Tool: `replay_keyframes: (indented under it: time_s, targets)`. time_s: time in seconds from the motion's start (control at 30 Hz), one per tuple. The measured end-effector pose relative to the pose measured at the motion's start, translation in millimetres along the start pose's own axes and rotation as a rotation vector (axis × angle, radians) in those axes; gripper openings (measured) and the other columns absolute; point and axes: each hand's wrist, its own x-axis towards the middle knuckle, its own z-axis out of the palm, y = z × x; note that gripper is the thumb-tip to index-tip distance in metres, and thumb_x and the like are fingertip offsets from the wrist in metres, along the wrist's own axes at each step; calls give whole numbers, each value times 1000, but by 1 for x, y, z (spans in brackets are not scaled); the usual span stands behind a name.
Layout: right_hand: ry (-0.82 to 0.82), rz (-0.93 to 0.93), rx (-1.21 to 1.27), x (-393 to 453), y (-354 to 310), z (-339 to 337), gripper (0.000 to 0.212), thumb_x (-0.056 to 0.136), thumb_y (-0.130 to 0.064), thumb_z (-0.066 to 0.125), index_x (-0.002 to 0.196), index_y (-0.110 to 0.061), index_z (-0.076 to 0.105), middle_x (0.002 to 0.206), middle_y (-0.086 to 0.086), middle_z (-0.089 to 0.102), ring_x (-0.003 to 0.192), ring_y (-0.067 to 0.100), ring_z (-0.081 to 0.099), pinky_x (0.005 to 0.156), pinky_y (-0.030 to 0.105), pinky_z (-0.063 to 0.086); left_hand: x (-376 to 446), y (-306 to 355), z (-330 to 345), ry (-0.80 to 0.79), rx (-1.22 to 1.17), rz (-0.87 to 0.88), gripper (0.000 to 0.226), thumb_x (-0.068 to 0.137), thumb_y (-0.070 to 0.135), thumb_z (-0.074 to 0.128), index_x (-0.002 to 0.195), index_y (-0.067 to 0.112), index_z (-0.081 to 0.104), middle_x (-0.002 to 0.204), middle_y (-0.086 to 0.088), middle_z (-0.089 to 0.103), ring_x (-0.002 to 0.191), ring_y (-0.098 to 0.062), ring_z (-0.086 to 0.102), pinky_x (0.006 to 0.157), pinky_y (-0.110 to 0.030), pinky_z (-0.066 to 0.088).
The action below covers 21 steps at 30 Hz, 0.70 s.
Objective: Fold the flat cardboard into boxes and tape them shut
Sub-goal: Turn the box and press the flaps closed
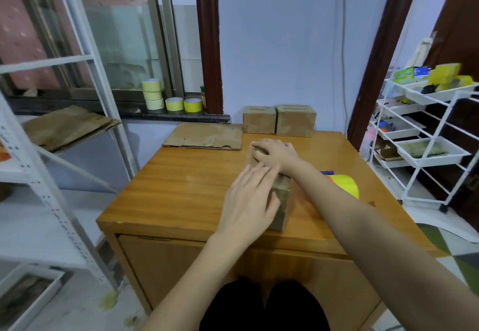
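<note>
A small brown cardboard box stands on the wooden table, mostly hidden under my hands. My left hand lies flat with straight fingers on the box's near top and left side. My right hand presses flat on the far end of its top, forearm crossing over the box. A yellow tape roll lies just right of the box, partly behind my right arm. Flat cardboard rests at the table's far edge. Two folded boxes stand at the back against the wall.
Several yellow tape rolls sit on the window sill. A metal shelf at left carries flat cardboard sheets. A white wire trolley with trays stands at right. A dark blue object peeks out behind the tape roll.
</note>
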Motion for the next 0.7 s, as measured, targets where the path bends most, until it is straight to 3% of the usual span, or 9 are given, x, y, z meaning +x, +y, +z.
replay_keyframes:
  time_s: [0.2, 0.4, 0.53, 0.63, 0.7]
  targets:
    - [17, 35, -64, -6, -11, -2, 47, 98, -40, 30, 142, -31, 41, 151, -4, 36, 136, 23, 31, 108, 44, 19, -2, -1, 12, -59, 16, 14, 39, 89, 32, 38, 112, 18, 67, 111, 5, 67, 106, -12, 60, 99, -26, 42]
    - [-76, 74, -140, -8, -13, -13, 50, 98, -51, 25, 145, -35, 34, 152, 0, 32, 137, 28, 27, 107, 48, 20, -9, -16, 4, -22, 12, -7, 37, 92, 36, 39, 107, 21, 69, 110, 8, 68, 105, -8, 61, 104, -20, 26]
    - [-192, 125, -289, -9, -20, -33, 56, 100, -54, 27, 150, -30, 25, 155, 5, 25, 138, 33, 30, 110, 55, 20, -17, -39, -5, -21, 70, -38, 37, 93, 43, 39, 107, 27, 69, 117, 12, 67, 116, -8, 58, 111, -28, 23]
    - [-252, 192, -422, -13, -21, -44, 50, 102, -47, 29, 142, -20, 40, 155, 8, 23, 128, 31, 44, 108, 52, 22, -20, -60, -9, -48, 168, -98, 44, 92, 51, 34, 111, 29, 68, 124, 10, 63, 121, -13, 56, 110, -37, 23]
    - [-250, 220, -481, -19, -19, -45, 42, 102, -45, 34, 120, -13, 55, 150, 10, 32, 120, 29, 49, 107, 50, 23, -19, -71, -10, -71, 212, -129, 47, 92, 53, 30, 114, 31, 66, 130, 8, 60, 127, -16, 51, 111, -38, 22]
